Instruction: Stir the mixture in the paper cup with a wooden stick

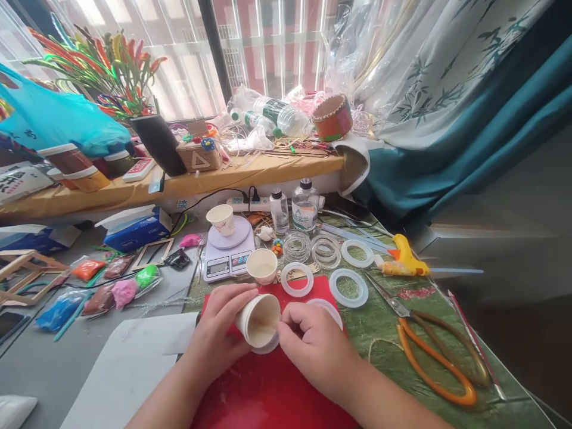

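A red mat (pixel 250 393) lies on the table (pixel 370 322), a scale (pixel 227 253) at its eleven o'clock, scissors (pixel 403 311) at three.

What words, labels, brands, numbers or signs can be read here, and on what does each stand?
"A": large black-capped bottle, on its label; the smaller print there is too blurred.
Too small or blurred to read: markings on the kitchen scale, blue box, turquoise plastic bag and green-labelled plastic bottle.
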